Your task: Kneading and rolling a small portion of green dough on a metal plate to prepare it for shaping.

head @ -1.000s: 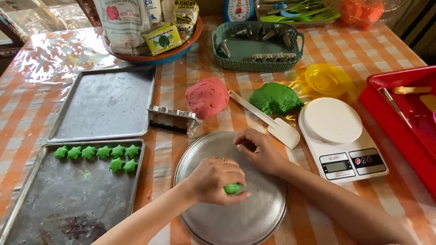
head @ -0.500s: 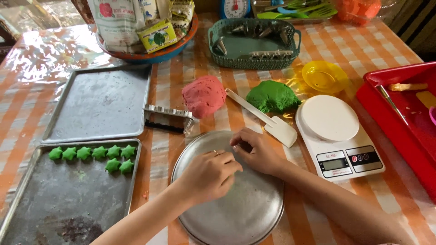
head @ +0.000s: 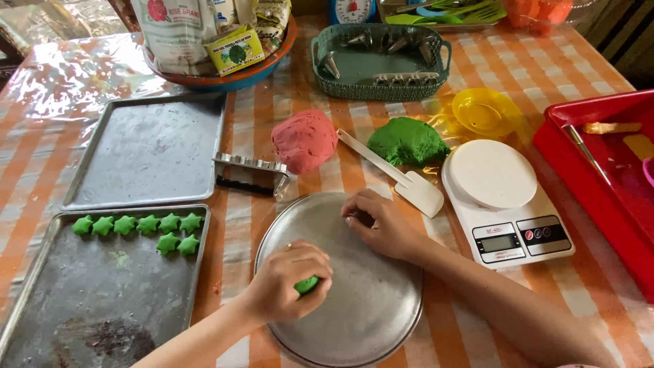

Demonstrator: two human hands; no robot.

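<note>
On the checked cloth, frame's lower centre, green dough piece (head: pixel 306 284) was re-exposed under left hand (head: pixel 286 286), fingers clamped on it over round pan (head: pixel 368 320); right hand (head: pixel 381 225) was kept curled shut on pan.

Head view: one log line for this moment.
left hand: holds green dough piece | right hand: on round pan
</note>
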